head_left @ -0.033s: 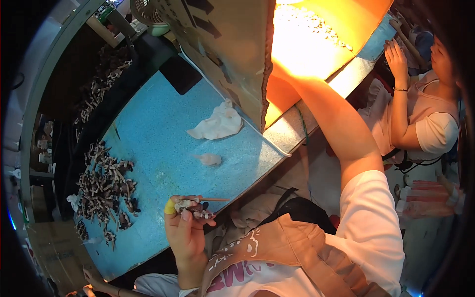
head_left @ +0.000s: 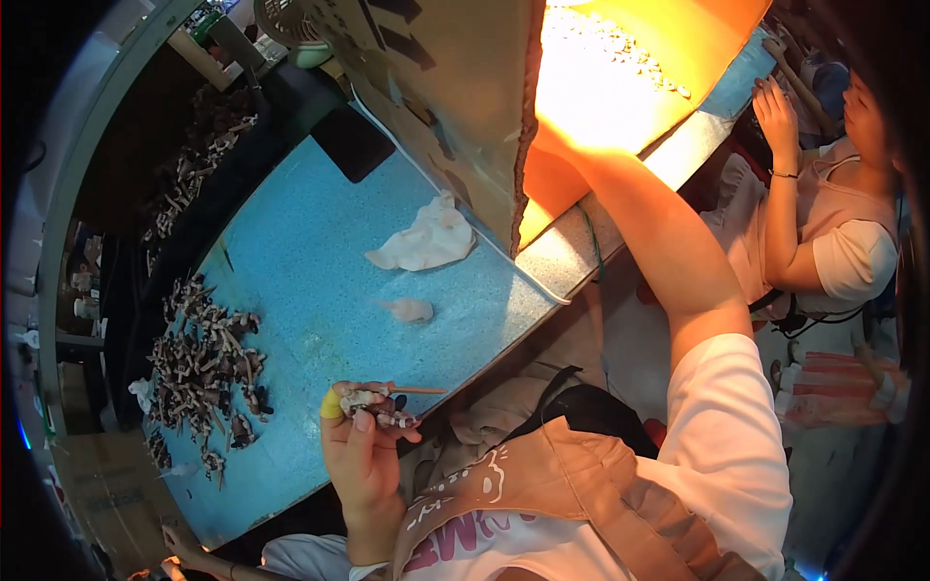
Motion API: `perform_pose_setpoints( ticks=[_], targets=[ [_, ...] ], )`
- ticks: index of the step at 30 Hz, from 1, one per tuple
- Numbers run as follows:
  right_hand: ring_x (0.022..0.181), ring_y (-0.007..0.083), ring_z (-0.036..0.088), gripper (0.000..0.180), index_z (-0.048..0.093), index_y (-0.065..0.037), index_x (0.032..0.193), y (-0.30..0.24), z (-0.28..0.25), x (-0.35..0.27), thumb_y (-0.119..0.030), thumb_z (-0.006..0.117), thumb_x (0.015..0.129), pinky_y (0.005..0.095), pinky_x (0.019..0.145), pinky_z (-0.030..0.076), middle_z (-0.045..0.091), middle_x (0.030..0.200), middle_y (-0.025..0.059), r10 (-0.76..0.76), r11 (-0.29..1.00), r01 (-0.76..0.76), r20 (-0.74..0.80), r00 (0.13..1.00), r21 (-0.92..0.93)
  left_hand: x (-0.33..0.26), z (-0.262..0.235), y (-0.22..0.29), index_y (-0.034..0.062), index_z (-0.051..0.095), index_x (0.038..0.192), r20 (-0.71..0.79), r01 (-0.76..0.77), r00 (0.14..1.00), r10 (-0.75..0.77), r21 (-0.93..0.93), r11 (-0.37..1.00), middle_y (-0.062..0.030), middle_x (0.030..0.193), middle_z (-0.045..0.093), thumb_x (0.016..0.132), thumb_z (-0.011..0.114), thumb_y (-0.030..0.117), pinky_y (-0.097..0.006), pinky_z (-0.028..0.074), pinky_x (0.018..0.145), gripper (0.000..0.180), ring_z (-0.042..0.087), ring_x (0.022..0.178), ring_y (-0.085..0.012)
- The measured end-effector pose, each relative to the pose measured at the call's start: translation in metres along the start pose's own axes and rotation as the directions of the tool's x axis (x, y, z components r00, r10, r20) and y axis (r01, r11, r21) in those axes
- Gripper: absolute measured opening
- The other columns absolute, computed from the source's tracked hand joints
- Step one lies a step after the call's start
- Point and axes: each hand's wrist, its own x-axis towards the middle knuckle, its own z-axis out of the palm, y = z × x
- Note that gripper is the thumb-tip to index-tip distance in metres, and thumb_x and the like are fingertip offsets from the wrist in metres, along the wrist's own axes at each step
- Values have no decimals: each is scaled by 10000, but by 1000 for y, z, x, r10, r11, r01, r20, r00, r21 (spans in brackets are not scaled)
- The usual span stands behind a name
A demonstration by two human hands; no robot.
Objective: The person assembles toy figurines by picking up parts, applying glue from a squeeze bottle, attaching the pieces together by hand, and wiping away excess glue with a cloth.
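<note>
The speckled blue bench has bare room mid-top. A heap of small brown-and-white figurines lines its left edge. At its near edge, left hand fingers pinch a small figurine; the right hand is hidden behind the cardboard screen.

A crumpled white cloth lay near the blue bench's far edge beside a cardboard box; a smaller wad sat mid-bench.
</note>
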Motion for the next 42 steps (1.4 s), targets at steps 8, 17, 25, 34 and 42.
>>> perform_pose_setpoints(
  ticks=[8, 17, 25, 34, 42],
  targets=[
    [658, 295, 602, 207, 627, -64, 874, -18, -30, -11, -221, 516, 799, 354, 612, 476, 622, 719, 147, 154, 988, -155, 195, 969, -6, 0, -5, 0, 20, 419, 1130, 41, 48, 998, -46, -43, 998, -175, 1008, 535, 864, 487, 51, -320, 547, 553, 276, 600, 751, -234],
    [745, 185, 616, 247, 572, 19, 1007, -52, -60, -82, -119, 516, 810, 248, 662, 486, 631, 898, 136, 412, -269, -510, 576, 706, 817, 3, -10, -6, 32, 427, 1136, 37, 103, 994, -102, -38, 994, -174, 1009, 541, 856, 510, 66, -311, 536, 557, 294, 597, 753, -235],
    [713, 164, 500, 159, 561, -20, 928, -74, -51, -99, -103, 511, 803, 260, 647, 444, 555, 848, 87, 72, -741, -372, 617, 784, 560, 0, -2, -6, 36, 436, 1128, 65, 131, 989, -130, -11, 991, -171, 1003, 550, 847, 537, 85, -300, 531, 562, 303, 595, 766, -232],
    [722, 147, 476, 317, 527, -21, 1107, -93, -56, -105, -56, 492, 794, 255, 657, 406, 550, 846, 63, 29, -715, -428, 636, 771, 552, -9, -6, -5, 33, 434, 1129, 48, 122, 991, -121, -4, 993, -169, 1012, 544, 856, 521, 76, -281, 525, 562, 290, 588, 780, -209],
    [717, 146, 508, 185, 535, -18, 980, -141, -58, -118, -11, 540, 795, 248, 668, 417, 559, 862, 92, -32, -453, -603, 663, 748, 657, -6, 6, 2, 6, 413, 1170, 163, 235, 956, -246, 82, 969, -139, 1051, 556, 864, 496, 28, -226, 469, 620, 318, 563, 785, -136]
  ],
)
